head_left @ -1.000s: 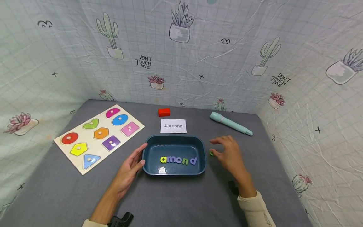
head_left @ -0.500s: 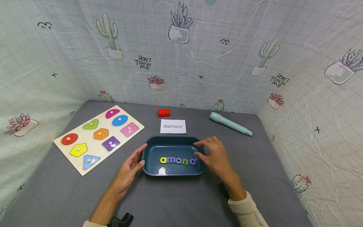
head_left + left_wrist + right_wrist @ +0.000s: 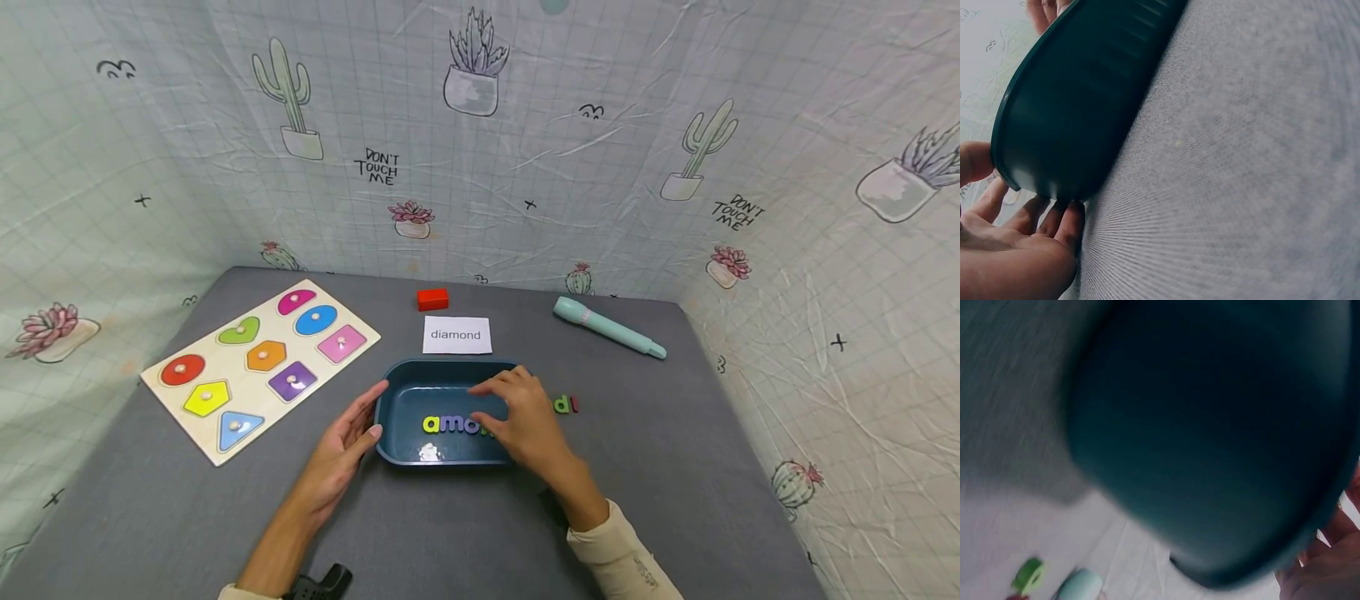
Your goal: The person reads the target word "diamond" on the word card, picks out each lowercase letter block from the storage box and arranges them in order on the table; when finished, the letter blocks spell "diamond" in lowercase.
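My left hand (image 3: 341,454) holds the left end of a dark blue-green tray (image 3: 386,417), thumb and fingers round its outside. In the left wrist view, several fingertips touch the tray wall (image 3: 1054,144). My right hand (image 3: 528,421) hovers over the tray's right part, thumb and forefinger curved but apart, with nothing visible between them. Letters lie in the tray: a yellow-green "a" (image 3: 431,424), a purple "m" (image 3: 452,423) and a purple "o" (image 3: 471,425). A green letter (image 3: 487,432) beside them is mostly hidden by the right hand.
Right of the tray lie a green "d" (image 3: 561,404) and a red letter (image 3: 574,404). Behind it are a card reading "diamond" (image 3: 456,335) and a red block (image 3: 432,299). A shape puzzle board (image 3: 225,364) lies left, a mint-green pen-like tube (image 3: 611,327) back right.
My right hand has moved left from beside the tray to over it, uncovering the green "d" and red letter. It now covers the tray's rightmost letters. The left hand stays put.
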A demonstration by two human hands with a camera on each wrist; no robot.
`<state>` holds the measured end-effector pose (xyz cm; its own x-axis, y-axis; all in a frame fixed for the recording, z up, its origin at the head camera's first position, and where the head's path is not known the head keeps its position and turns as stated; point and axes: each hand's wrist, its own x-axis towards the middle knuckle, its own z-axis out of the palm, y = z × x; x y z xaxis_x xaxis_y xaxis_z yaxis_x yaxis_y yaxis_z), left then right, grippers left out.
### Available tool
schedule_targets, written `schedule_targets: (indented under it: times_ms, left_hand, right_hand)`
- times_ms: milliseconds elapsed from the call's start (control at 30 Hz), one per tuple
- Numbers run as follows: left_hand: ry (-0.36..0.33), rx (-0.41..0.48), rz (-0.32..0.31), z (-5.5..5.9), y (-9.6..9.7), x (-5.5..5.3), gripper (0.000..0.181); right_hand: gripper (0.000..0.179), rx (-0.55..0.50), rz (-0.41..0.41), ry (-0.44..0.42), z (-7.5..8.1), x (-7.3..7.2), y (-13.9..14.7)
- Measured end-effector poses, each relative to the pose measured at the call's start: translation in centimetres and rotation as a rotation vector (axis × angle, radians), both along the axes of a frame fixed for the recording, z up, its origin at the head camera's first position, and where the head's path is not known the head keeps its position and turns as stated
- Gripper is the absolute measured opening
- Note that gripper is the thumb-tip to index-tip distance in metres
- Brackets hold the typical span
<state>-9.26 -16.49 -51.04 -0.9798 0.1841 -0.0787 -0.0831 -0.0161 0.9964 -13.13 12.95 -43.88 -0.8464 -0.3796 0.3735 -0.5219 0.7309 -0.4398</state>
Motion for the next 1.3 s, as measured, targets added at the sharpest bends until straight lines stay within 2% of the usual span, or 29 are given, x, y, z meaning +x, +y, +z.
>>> schedule_targets:
  times_ms: [233,500,733,867,1067,1300]
  left_hand:
    - [0.010,0.014,-0.001,-0.1,0.0,0.1,0.059]
    - [-0.014,0.020,-0.007,0.0,-0.1,0.1,0.059]
    - [0.021,0.058,-0.030,-0.2,-0.1,0.1,0.059]
    - [0.029,0.064,-0.027,-0.2,-0.1,0.1,0.059]
    - [0.044,0.063,-0.027,-0.2,-0.2,0.1,0.060]
    - [0.039,0.071,-0.035,-0.2,-0.3,0.0,0.060]
  right_hand:
    - [0.034,-0.007,0.065,-0.003,-0.7,-0.2,-2.3]
    - [0.032,0.002,0.099,-0.054,-1.5,-0.5,-4.4]
    - [0.032,0.003,0.114,-0.093,-2.3,-1.0,-5.1]
    - [0.030,0.029,0.116,-0.111,-2.6,-1.6,-5.4]
    - [0.032,0.115,0.104,-0.193,-3.3,-2.3,-5.7]
    - [0.033,0.182,0.116,-0.236,-3.7,-2.4,-5.8]
